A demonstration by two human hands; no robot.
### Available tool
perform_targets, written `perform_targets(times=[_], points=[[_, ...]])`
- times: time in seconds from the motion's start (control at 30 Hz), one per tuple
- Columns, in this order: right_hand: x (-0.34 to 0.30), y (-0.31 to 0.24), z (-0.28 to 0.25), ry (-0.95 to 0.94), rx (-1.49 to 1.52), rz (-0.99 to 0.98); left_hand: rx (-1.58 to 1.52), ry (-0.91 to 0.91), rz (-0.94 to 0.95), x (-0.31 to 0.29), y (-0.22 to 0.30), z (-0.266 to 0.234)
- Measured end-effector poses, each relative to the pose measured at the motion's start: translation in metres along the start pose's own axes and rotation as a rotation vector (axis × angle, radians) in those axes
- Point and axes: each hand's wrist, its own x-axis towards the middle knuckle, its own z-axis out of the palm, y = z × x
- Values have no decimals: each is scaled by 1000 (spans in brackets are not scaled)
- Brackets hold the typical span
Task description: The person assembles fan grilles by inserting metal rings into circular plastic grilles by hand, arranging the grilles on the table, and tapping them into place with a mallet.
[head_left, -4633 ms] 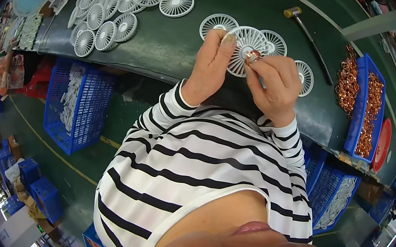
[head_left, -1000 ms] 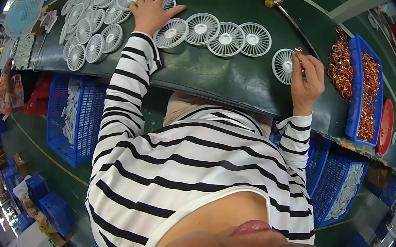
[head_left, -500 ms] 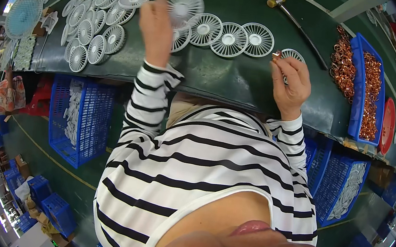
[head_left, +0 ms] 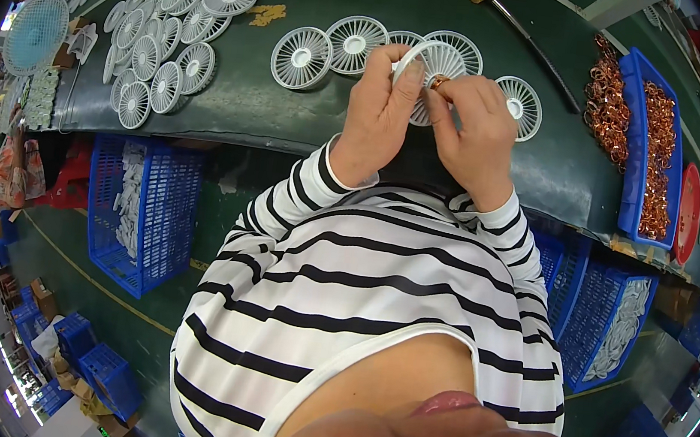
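Above the table's near half, my left hand (head_left: 376,122) is closed on a white fan grille (head_left: 442,60), tilted up with its rim between thumb and fingers. My right hand (head_left: 474,133) pinches a small copper-coloured ring (head_left: 438,82) against the middle of that grille; the fingers hide part of it. Around my hands lie several more white grilles on the green table: one to the left (head_left: 302,58), one behind (head_left: 356,45) and one to the right (head_left: 518,108).
A heap of white grilles (head_left: 147,42) lies at the left. Copper-coloured rings (head_left: 607,110) spill beside a blue tray (head_left: 629,164) full of them at the right, near a red basin (head_left: 689,214). A hammer (head_left: 527,47) rests at the back. Someone in a patterned shirt (head_left: 14,172) is far left.
My left hand has come right from the row's left end, bringing a grille. My right hand has moved left with the copper ring, so both hands now meet at the grille.
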Motion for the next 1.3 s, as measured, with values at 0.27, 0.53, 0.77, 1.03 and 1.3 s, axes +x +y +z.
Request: perform_targets(times=[0.27, 0.53, 0.77, 1.03, 1.3], points=[[-12, -5, 6, 102, -106, 87, -45, -68, -76, -4, -7, -1], [-14, 3, -34, -83, -58, -130, -473, -360, -474, -8, 20, -12], [-34, 37, -51, -108, 326, 215, -450, -342, -438, -8, 18, -12], [-73, 167, -109, 48, -722, 801, 507, 429, 345, 27, -25, -71], [-91, 189, -120, -93, -784, 830, 1003, 174, 136, 22, -59, -91]])
